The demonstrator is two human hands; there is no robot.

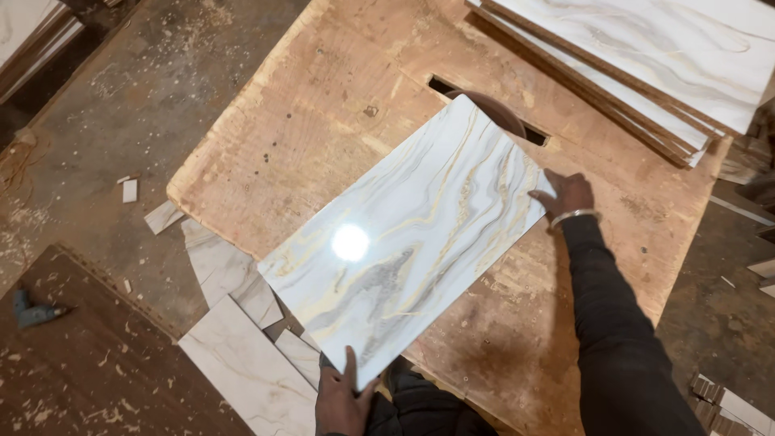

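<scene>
A glossy marble-patterned panel (404, 234), white with grey and gold veins, lies slanted across a dusty wooden worktable (323, 105). My left hand (343, 400) grips its near corner at the bottom of the view, thumb on top. My right hand (567, 194), with a metal bracelet on the wrist and a dark sleeve, holds the panel's far right edge. The far end of the panel covers part of a slot (533, 136) in the table, where a round dark blade guard shows just behind it. A bright light reflection sits on the panel's middle.
A stack of similar marble panels (646, 64) rests at the table's far right. Cut-off marble strips (242, 363) lie on the floor at the left. A small blue tool (32, 311) lies on a dark board. Sawdust covers the floor.
</scene>
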